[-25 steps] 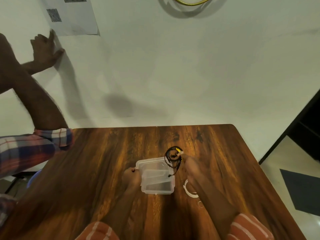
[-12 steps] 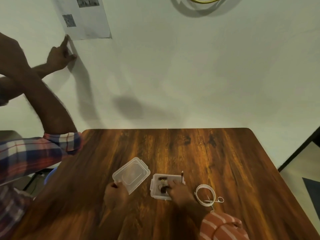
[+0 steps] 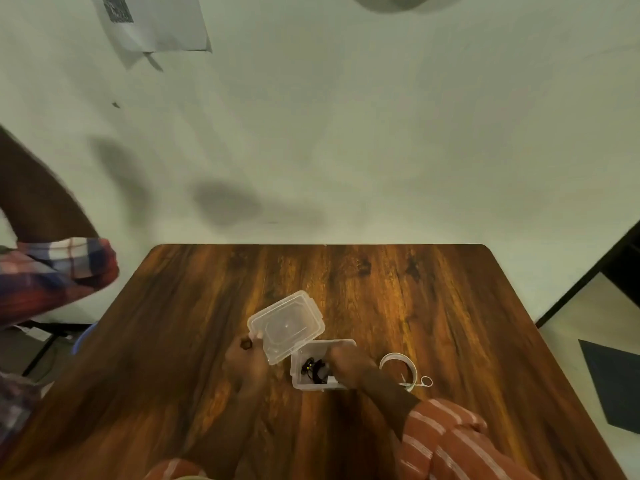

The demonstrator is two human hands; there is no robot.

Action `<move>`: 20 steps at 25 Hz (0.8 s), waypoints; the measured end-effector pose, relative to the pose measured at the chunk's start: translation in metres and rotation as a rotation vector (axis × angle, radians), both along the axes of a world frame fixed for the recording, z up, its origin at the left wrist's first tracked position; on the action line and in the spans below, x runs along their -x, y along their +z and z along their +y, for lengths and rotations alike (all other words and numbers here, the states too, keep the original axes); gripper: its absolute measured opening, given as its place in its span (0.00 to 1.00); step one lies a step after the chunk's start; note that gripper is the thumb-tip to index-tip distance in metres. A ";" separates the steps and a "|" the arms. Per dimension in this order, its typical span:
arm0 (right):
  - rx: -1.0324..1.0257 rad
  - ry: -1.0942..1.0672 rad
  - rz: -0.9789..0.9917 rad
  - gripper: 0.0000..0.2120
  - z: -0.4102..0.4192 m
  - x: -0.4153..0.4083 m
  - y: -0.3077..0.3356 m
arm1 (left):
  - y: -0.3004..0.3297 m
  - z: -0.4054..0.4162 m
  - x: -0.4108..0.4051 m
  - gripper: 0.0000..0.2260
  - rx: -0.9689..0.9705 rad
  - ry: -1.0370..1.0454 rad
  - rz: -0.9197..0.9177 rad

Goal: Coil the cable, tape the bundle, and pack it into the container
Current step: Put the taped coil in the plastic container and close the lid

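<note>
Cable bundle in the container – lid off

The left hand [image 3: 246, 359] pinches the clear lid [image 3: 286, 327] by its corner; the right hand [image 3: 346, 362] reaches into the container [image 3: 302, 383] – finger grip unclear – beside the coiled cable [image 3: 313, 368].

Bystander and wall paper

I'm seeing a plaid sleeve [image 3: 59, 271] hanging past the table's [image 3: 450, 306] left edge, a paper sheet [image 3: 156, 22] sticking to the wall.

A wooden table [image 3: 433, 306] with dark, streaked grain fills the lower half of the frame; its far edge is set against a pale wall [image 3: 346, 133]. A sheet of paper [image 3: 156, 22] is fixed to the wall at upper left. Light flooring [image 3: 571, 323] and a dark mat [image 3: 616, 382] are seen at lower right.
</note>
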State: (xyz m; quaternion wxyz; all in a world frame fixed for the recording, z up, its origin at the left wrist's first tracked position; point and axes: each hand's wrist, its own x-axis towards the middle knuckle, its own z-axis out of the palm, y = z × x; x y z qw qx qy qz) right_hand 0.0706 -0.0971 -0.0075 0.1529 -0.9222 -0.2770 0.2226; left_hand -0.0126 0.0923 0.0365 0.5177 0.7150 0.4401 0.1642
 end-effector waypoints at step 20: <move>-0.538 -1.029 0.309 0.06 -0.027 0.031 -0.026 | -0.044 -0.044 -0.022 0.04 0.083 -0.166 0.055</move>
